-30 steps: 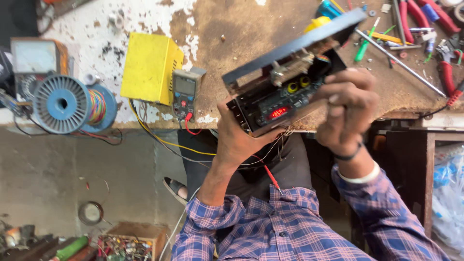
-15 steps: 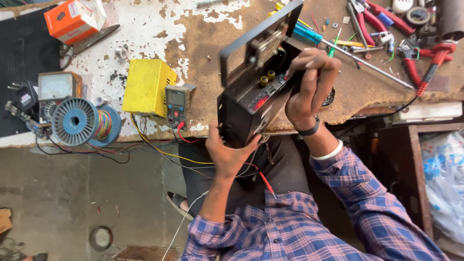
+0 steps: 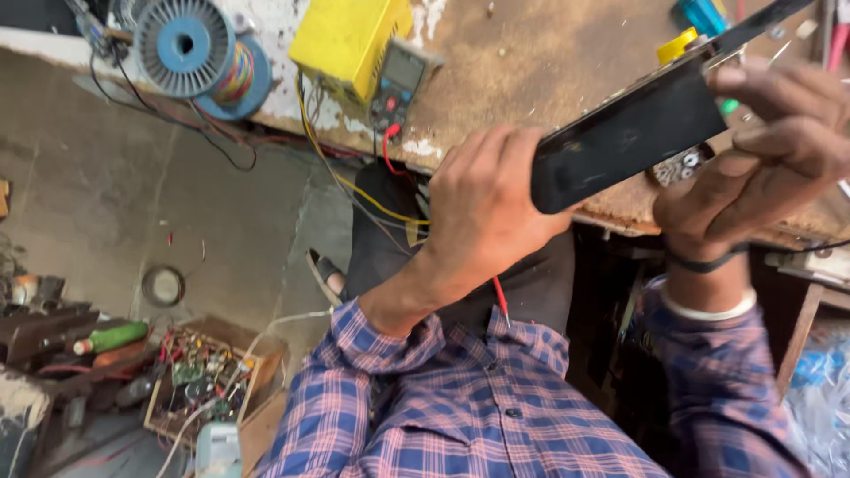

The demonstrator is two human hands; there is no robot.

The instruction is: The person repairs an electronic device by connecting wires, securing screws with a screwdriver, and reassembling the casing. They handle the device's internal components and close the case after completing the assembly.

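Head view shows two hands holding a black box in the upper right of the frame, above the brown surface. Left hand has its fingers clamped on the box's lower end. Right hand has its fingers clamped around the upper side. Yellow box, meter and blue spool sit at the upper left.

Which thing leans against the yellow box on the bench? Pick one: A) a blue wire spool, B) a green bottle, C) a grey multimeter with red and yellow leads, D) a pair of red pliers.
C: the grey multimeter rests against the yellow box, its leads hanging over the bench edge; the blue wire spool sits apart, further left.
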